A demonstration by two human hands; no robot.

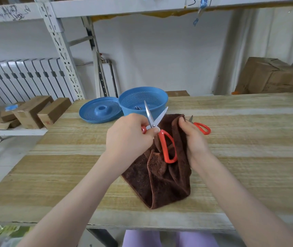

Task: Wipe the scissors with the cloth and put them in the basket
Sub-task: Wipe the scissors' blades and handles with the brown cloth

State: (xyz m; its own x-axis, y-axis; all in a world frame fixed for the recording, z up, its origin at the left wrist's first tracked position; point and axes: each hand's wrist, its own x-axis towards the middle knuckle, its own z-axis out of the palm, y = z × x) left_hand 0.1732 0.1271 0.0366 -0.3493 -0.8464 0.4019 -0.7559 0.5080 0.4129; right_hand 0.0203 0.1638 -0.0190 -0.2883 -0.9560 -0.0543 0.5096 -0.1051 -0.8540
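Observation:
My left hand (129,134) grips one handle of a pair of red-handled scissors (167,145), whose two steel blades stand spread apart and point up toward the basket. The other red handle loop hangs down over a brown cloth (161,182). My right hand (193,138) holds the cloth's upper right edge bunched, and the rest of the cloth droops onto the wooden table (248,157). A second pair of red-handled scissors (202,128) lies on the table just behind my right hand. The blue basket (143,100) stands behind the blades, with something metal lying inside it.
A blue perforated lid (100,110) lies left of the basket. Cardboard boxes (40,111) sit on a low shelf at the left, beside a white radiator (23,77). A larger cardboard box (270,75) stands at the back right. A metal shelf frame rises behind the table.

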